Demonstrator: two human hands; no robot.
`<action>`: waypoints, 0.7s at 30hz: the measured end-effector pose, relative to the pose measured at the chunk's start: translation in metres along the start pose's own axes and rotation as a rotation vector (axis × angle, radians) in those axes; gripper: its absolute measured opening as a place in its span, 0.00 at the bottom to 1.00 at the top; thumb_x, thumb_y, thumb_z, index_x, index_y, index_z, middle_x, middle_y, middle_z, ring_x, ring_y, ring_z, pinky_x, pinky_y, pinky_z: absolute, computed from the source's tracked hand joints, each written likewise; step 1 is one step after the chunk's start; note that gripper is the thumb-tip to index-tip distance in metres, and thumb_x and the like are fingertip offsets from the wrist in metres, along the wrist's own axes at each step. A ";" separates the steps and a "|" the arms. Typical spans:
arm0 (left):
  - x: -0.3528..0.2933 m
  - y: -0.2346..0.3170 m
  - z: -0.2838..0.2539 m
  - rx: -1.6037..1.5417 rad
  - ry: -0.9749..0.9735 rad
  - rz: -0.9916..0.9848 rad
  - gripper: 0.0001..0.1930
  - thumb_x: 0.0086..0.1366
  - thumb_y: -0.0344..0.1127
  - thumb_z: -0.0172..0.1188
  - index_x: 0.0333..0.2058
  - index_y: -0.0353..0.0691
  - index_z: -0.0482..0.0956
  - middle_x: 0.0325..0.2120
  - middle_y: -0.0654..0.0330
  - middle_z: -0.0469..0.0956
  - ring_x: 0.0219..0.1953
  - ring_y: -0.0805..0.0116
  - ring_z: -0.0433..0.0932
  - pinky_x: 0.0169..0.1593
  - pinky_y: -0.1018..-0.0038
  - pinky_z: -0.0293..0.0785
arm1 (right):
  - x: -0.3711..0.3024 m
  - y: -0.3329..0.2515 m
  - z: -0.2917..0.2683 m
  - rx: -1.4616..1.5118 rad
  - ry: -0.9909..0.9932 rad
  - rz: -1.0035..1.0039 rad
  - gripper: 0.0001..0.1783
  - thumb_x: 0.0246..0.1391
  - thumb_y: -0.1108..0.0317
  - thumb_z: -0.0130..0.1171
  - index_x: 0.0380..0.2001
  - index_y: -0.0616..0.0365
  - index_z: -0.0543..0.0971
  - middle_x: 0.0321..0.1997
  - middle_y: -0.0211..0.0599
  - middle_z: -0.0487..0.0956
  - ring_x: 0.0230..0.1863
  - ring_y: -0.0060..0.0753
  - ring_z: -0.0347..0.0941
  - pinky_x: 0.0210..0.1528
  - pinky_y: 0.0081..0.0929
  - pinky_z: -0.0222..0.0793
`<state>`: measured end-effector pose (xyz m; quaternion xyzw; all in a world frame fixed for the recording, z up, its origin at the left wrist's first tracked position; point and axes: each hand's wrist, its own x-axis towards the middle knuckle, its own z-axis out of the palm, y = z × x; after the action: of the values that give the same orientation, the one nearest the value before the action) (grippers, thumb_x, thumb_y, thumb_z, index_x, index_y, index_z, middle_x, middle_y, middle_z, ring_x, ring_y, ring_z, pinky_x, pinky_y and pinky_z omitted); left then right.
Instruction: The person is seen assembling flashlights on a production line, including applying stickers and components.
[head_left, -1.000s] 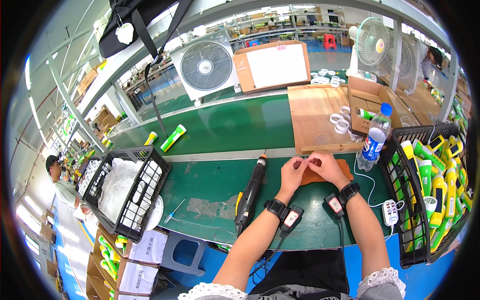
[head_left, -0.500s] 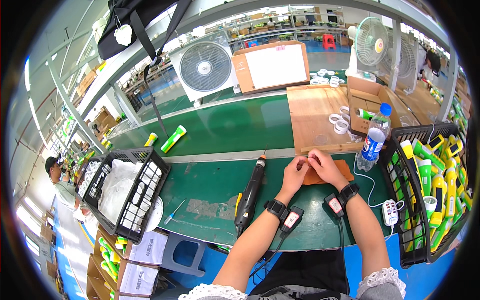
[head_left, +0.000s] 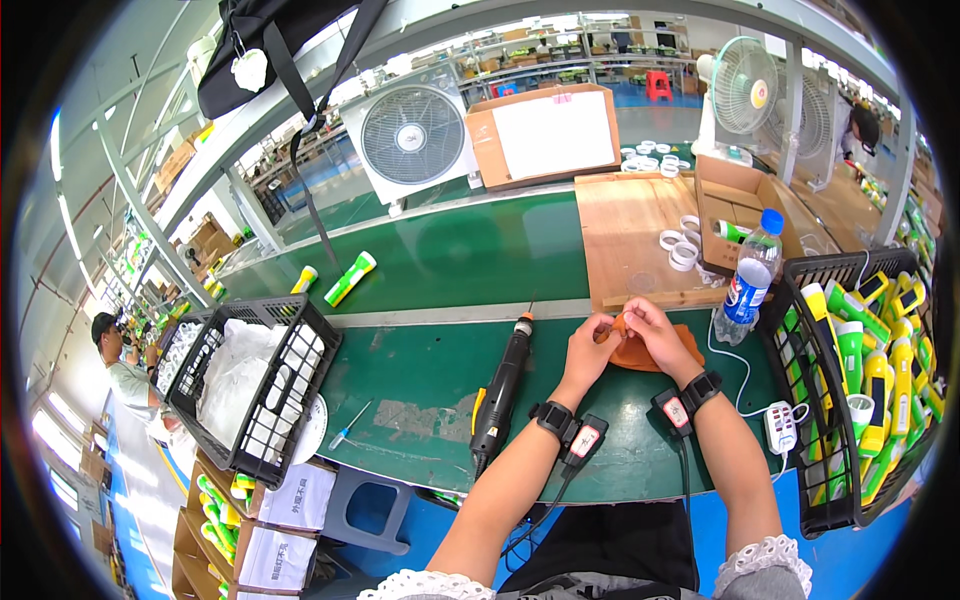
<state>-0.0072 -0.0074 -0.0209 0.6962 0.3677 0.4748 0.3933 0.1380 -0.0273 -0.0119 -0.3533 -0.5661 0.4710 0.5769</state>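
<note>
An orange cloth (head_left: 633,354) lies bunched on the green workbench (head_left: 400,370), with part of it raised between my hands. My left hand (head_left: 590,352) is closed, its fingertips pinching the cloth's raised edge. From the right, my right hand (head_left: 656,338) also closes on the cloth, thumb and fingers together, close beside the left. Exactly how the fingertips grip is too small to see. Left of my hands a black electric screwdriver (head_left: 500,395) lies with its tip pointing away. A small screwdriver with a blue handle (head_left: 345,432) rests farther left.
At right stands a black crate (head_left: 850,500) full of green-yellow flashlights, beside a bottle (head_left: 748,285) and a white USB hub (head_left: 781,425). A black crate (head_left: 270,400) with plastic bags sits at left. Two flashlights (head_left: 350,279) lie on the green conveyor (head_left: 480,245). White rings (head_left: 683,255) sit on a wooden board.
My hands have drawn slightly apart at the fingertips, and the orange cloth has been lifted and bunched between them. The surrounding items are unchanged.
</note>
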 end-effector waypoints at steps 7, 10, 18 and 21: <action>0.000 0.007 -0.003 0.049 -0.026 -0.015 0.10 0.50 0.30 0.57 0.33 0.37 0.72 0.26 0.59 0.75 0.31 0.72 0.73 0.39 0.78 0.67 | 0.000 0.006 -0.003 0.223 -0.018 0.072 0.05 0.56 0.67 0.47 0.30 0.56 0.68 0.26 0.24 0.67 0.29 0.15 0.62 0.33 0.14 0.58; -0.001 0.006 -0.002 0.103 -0.022 -0.023 0.10 0.49 0.30 0.57 0.33 0.37 0.72 0.26 0.58 0.75 0.31 0.71 0.73 0.39 0.78 0.68 | 0.001 0.008 -0.002 0.136 -0.043 0.048 0.05 0.56 0.67 0.47 0.30 0.57 0.68 0.26 0.24 0.66 0.28 0.14 0.61 0.32 0.14 0.58; -0.004 0.002 0.000 0.064 0.017 0.052 0.10 0.52 0.31 0.58 0.34 0.36 0.71 0.27 0.57 0.76 0.31 0.70 0.75 0.38 0.77 0.69 | 0.002 0.006 0.001 -0.236 -0.045 -0.064 0.08 0.48 0.71 0.56 0.32 0.59 0.70 0.23 0.22 0.66 0.24 0.12 0.61 0.26 0.13 0.59; -0.004 -0.001 0.001 0.050 0.059 0.071 0.10 0.52 0.31 0.58 0.34 0.36 0.71 0.27 0.57 0.76 0.31 0.70 0.75 0.38 0.77 0.69 | 0.002 0.004 0.001 -0.327 0.003 -0.066 0.08 0.46 0.71 0.59 0.29 0.61 0.73 0.22 0.24 0.70 0.23 0.13 0.63 0.26 0.14 0.61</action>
<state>-0.0073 -0.0107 -0.0240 0.7040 0.3662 0.4994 0.3476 0.1362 -0.0239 -0.0148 -0.4242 -0.6456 0.3529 0.5280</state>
